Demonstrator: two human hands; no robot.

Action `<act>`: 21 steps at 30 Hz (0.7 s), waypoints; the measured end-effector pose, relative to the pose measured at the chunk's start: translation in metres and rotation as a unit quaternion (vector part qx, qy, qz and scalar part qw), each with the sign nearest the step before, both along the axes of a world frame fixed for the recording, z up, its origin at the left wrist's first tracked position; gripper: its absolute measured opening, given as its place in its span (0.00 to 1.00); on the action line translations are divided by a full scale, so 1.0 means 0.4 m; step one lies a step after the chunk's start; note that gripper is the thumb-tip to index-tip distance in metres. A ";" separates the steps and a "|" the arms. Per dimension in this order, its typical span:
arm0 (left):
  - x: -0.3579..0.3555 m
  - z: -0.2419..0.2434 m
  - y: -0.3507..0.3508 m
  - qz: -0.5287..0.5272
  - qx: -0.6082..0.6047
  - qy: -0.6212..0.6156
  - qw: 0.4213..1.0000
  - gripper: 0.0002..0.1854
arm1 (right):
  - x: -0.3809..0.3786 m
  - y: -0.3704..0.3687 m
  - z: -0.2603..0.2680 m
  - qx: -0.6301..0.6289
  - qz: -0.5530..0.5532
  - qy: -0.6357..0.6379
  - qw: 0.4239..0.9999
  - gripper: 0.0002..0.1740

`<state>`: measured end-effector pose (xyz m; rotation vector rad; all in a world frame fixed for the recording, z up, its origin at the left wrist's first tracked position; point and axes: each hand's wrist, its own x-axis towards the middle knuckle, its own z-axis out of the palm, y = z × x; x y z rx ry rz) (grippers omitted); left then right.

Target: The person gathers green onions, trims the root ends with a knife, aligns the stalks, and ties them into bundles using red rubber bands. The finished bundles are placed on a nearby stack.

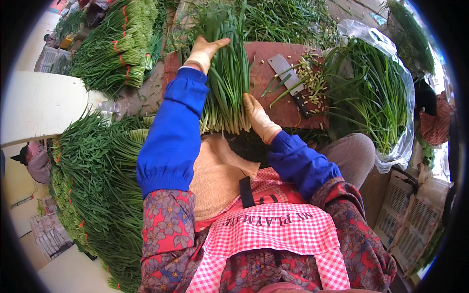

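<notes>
A loose bundle of garlic chives (229, 78) lies on a red board (265, 55), pale stem ends towards me. My left hand (203, 53), in a pale glove, grips the leafy part from the left. Its thumb lies across the leaves, while the other fingers are partly hidden. My right hand (260, 119), gloved too, touches the bundle's right side near the stem ends; how far its fingers close is hidden. To the right of the bundle rests a cleaver (285, 73) with a black handle, among cut stem pieces (313, 80) and a few loose stalks.
Chives in a clear plastic bag (397, 154) stand at the right. Tied bundles with red bands (124, 47) are stacked at the upper left, and more bundles (99, 175) lie along my left side. Loose leaves (289, 22) cover the far side. Plastic crates (414, 216) stand at lower right.
</notes>
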<state>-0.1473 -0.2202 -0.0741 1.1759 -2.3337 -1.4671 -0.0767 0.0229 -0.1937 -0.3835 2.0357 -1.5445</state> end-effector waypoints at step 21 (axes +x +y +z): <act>0.319 -0.365 0.215 0.002 -0.075 -0.045 0.996 0.68 | -0.057 -0.048 -0.002 0.303 0.172 0.166 0.922 0.35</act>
